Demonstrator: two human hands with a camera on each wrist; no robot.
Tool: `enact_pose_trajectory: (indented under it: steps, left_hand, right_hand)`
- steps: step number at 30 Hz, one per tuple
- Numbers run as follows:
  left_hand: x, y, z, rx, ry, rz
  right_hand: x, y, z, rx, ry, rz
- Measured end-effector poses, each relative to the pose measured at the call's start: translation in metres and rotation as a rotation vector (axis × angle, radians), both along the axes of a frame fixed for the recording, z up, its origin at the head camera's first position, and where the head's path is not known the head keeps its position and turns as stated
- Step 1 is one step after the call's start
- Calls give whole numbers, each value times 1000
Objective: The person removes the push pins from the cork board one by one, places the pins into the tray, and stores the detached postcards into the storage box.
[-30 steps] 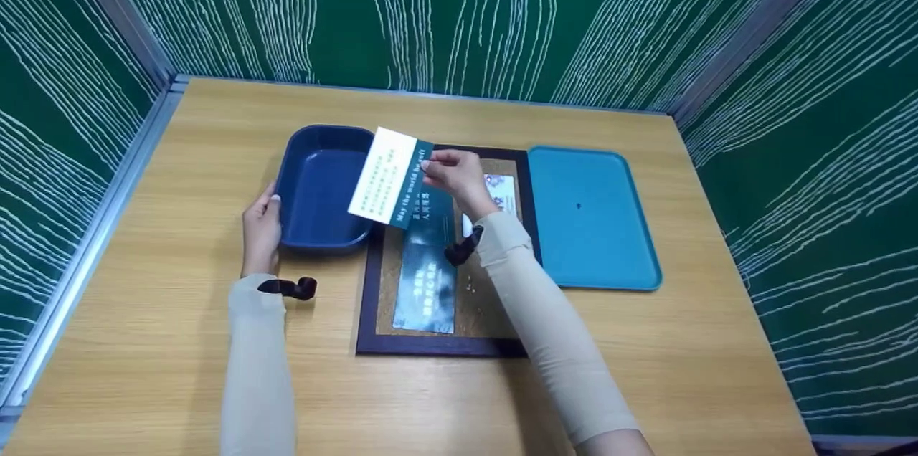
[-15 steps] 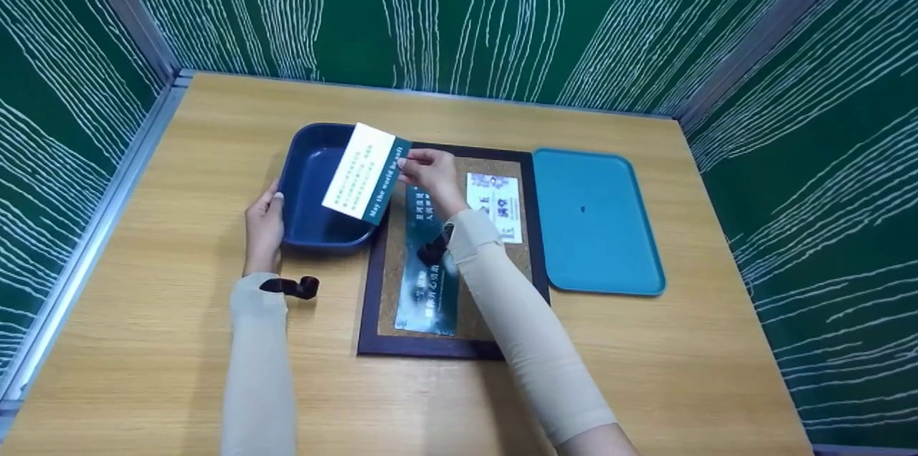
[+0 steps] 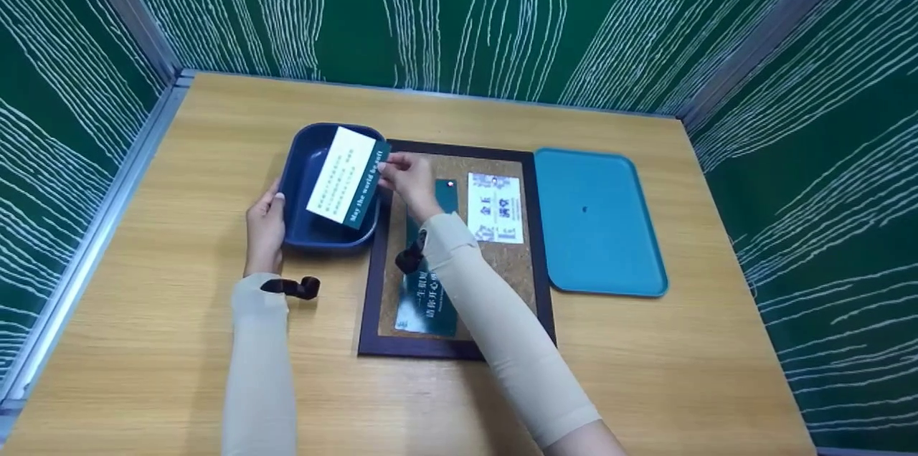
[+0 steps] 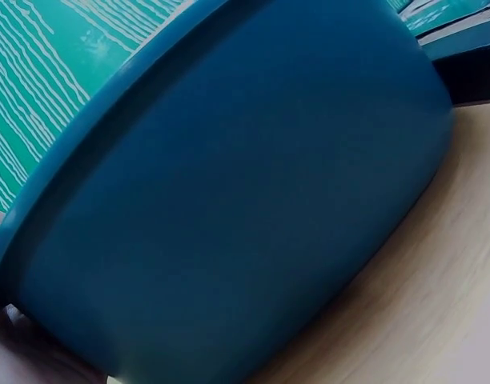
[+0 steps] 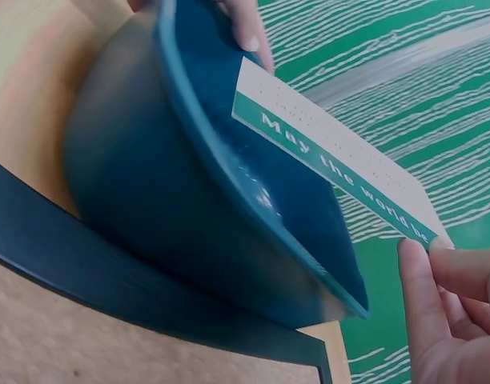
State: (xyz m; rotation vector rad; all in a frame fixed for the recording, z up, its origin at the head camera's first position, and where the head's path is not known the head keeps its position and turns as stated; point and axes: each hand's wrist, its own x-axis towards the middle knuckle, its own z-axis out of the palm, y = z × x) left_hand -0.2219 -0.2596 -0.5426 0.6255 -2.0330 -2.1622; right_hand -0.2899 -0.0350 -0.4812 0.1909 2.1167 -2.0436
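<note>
In the head view, my right hand [image 3: 410,180] pinches the dark green edge of a white and green printed card [image 3: 337,173] between thumb and fingertips. The card slants over the mouth of a deep navy plastic basin [image 3: 305,230], and my fingertips are beside the basin's right rim. My left hand [image 3: 265,230] grips the basin's left side, thumb at the rim. The right wrist view has the card [image 5: 333,152] above the basin's opening, its far corner near the left fingers [image 5: 245,24]. Mostly the basin's outer wall [image 4: 229,192] fills the left wrist view.
A dark-framed cork board [image 3: 459,348] lies right of the basin, bearing a long green printed strip [image 3: 445,305] and a white card with purple print [image 3: 495,209]. Further right is a flat turquoise tray [image 3: 599,226] with a small dark spot. Green patterned panels [image 3: 488,19] enclose the table.
My right hand has carried the card leftward from over the cork board to over the basin. More of the white card on the board now shows. The left hand stays on the basin.
</note>
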Motion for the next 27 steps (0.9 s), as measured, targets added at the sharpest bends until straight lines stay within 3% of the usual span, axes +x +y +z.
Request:
enact_pose_trajectory:
  steps: [11, 27]
  left_hand:
    - [-2, 0, 0, 34, -13, 6]
    - [-1, 2, -2, -5, 1, 34]
  right_hand:
    - [4, -19, -7, 93, -5, 34]
    - [6, -33, -14, 202, 87, 105]
